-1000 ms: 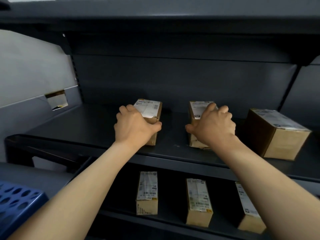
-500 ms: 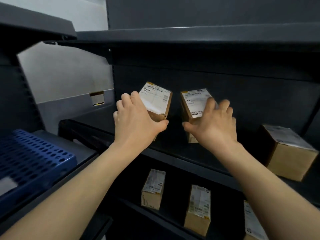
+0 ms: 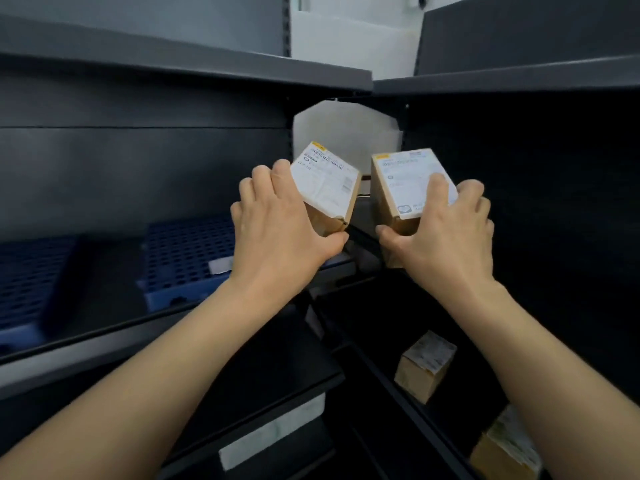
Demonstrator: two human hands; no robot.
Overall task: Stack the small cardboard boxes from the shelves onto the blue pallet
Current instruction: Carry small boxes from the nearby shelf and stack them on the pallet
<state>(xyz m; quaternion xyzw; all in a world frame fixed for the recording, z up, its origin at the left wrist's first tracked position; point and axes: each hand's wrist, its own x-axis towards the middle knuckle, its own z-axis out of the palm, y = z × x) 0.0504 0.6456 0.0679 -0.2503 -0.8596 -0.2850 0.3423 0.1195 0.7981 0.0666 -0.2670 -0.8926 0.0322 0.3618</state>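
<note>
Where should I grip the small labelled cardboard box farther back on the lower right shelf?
Span the small brown cardboard box across its two long sides near its bare end face, coming from above on the aisle side. Its white label faces up and the bare end faces outward, so the narrow width looks easiest to span.

Left box (image 3: 329, 181), right box (image 3: 405, 183) lifted clear, carried toward blue pallet (image 3: 187, 251)

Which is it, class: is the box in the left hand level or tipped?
Tipped. The left hand holds the box in the air, its labelled face plainly askew.
</note>
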